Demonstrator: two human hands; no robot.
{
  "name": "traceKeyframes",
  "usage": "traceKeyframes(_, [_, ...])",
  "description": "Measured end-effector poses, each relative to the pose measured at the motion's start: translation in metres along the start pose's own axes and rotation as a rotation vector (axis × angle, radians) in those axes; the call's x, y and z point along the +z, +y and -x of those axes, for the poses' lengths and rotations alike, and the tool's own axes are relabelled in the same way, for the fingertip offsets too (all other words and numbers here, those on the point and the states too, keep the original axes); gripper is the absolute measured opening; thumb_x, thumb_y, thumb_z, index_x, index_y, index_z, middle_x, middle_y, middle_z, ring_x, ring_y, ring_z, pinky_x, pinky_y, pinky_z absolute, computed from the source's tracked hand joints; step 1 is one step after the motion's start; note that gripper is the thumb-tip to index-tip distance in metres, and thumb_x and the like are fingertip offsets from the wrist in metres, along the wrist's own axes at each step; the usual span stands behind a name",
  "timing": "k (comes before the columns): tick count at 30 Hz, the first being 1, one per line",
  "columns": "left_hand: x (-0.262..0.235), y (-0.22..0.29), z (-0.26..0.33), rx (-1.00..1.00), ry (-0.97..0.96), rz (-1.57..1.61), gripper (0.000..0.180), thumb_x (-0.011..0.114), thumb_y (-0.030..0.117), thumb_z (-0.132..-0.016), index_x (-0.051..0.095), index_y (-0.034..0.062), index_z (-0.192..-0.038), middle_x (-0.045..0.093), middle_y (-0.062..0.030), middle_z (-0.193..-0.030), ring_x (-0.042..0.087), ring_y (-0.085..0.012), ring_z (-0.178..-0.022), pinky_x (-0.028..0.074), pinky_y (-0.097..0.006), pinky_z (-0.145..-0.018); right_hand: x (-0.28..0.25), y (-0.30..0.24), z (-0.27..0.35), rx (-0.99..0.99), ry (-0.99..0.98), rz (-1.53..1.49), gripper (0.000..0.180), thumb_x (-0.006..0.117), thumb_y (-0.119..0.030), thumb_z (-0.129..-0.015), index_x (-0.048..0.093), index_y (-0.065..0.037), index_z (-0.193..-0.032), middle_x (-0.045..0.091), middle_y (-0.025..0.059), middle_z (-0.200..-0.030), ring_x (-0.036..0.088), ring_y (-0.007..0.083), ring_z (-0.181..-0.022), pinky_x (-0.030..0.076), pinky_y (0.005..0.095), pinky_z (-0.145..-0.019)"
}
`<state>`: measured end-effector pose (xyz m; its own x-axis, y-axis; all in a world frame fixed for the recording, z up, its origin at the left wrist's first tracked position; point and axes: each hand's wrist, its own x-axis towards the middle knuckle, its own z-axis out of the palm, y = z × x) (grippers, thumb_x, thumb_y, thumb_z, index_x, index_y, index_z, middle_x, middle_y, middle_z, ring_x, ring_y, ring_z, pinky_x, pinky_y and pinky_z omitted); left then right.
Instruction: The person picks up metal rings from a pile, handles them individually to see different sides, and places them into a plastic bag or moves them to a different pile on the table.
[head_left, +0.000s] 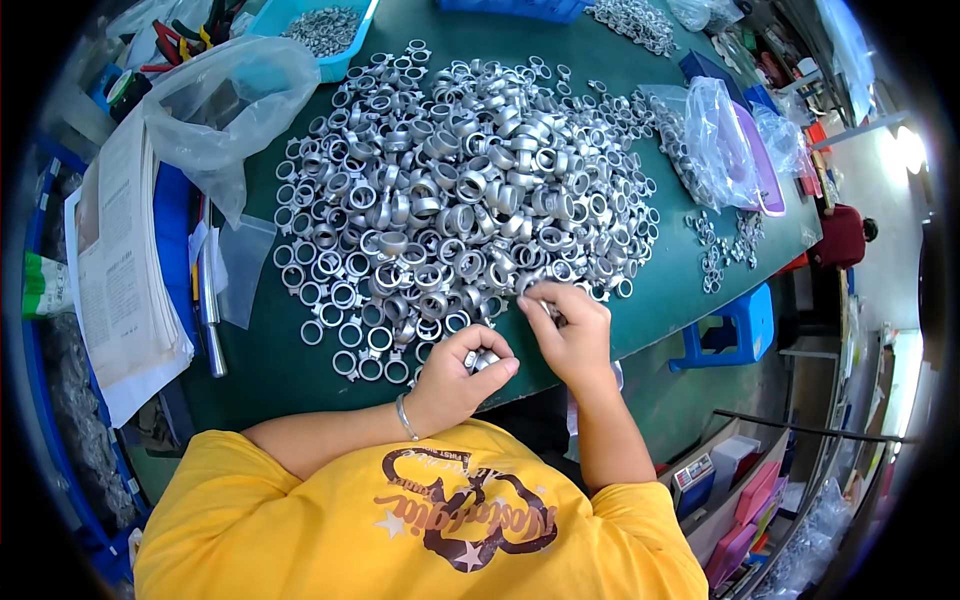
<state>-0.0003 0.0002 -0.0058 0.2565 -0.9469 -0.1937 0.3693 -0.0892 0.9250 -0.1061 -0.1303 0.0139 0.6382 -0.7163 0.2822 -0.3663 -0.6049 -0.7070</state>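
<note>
A large heap of silver metal rings (pixel 470 190), each with a small tab, is spread over the green table (pixel 640 330). My left hand (pixel 460 375), with a bangle on its wrist, is curled closed around a metal ring (pixel 484 362) close to the table's near edge. To its right and a little farther away, my right hand (pixel 572 335) reaches the near side of the heap. Its thumb and index finger are bent at the rings, and a bit of metal shows beneath them. Whether that hand grips a ring is hard to make out.
At the far left stands a light-blue bin (pixel 325 50) of small metal parts beside a clear plastic bag (pixel 230 100). Papers (pixel 125 270) lie at the left edge. On the right are a purple basket (pixel 760 165), a blue stool (pixel 735 330) and a person in dark red (pixel 840 237).
</note>
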Motion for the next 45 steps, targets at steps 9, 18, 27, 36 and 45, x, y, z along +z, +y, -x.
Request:
traceKeyframes(9, [0.001,0.003,-0.001,0.084,0.019,-0.026,0.017,0.065,0.01,-0.081,0.06,0.0024,-0.095,0.061,-0.0008,-0.089,0.053,-0.0065,-0.08,0.042,-0.022,-0.073,-0.018,0.006,0.033,0.147,-0.253,-0.646,0.01,0.067,0.001,-0.075,0.063,0.001,-0.084,0.064,0.0104,-0.08,0.061,0.0165,-0.07,0.047,0.025,-0.062])
traceKeyframes(18, [-0.001,-0.002,-0.004,0.328,0.045,-0.229,0.012,0.067,0.003,-0.075,0.063,0.0037,-0.086,0.058,-0.0044,-0.078,0.055,-0.0142,-0.07,0.043,-0.024,-0.064,-0.027,-0.009,0.035,0.439,-0.302,-0.806,0.013,0.06,0.0,-0.082,0.06,0.002,-0.094,0.063,0.0063,-0.086,0.059,0.011,-0.07,0.047,0.0226,-0.061])
traceKeyframes(27, [0.003,0.002,-0.002,0.387,-0.002,-0.28,0.019,0.066,-0.004,-0.071,0.064,0.0068,-0.086,0.057,-0.004,-0.077,0.055,-0.0142,-0.068,0.043,-0.024,-0.059,-0.026,-0.007,0.031,-0.013,-0.284,-0.447,0.031,0.071,-0.006,-0.072,0.062,0.002,-0.1,0.064,0.0094,-0.084,0.06,0.0177,-0.073,0.047,0.0265,-0.066])
traceKeyframes(36, [0.002,0.003,0.0,0.265,-0.01,-0.19,0.02,0.065,-0.001,-0.074,0.063,0.0045,-0.093,0.058,-0.0013,-0.078,0.053,-0.0077,-0.066,0.043,-0.021,-0.058,-0.02,-0.011,0.038,-0.135,-0.04,-0.202,0.032,0.073,0.001,-0.066,0.061,0.001,-0.096,0.063,0.0111,-0.082,0.061,0.0207,-0.068,0.048,0.026,-0.058])
traceKeyframes(45, [0.001,0.003,0.003,0.199,0.018,-0.157,0.021,0.064,-0.001,-0.075,0.059,0.0033,-0.094,0.06,-0.0015,-0.084,0.054,-0.0057,-0.074,0.043,-0.02,-0.066,-0.013,-0.014,0.046,-0.212,0.156,-0.251,0.039,0.078,0.001,-0.061,0.057,-0.002,-0.093,0.062,0.0115,-0.085,0.06,0.0208,-0.071,0.048,0.0272,-0.059])
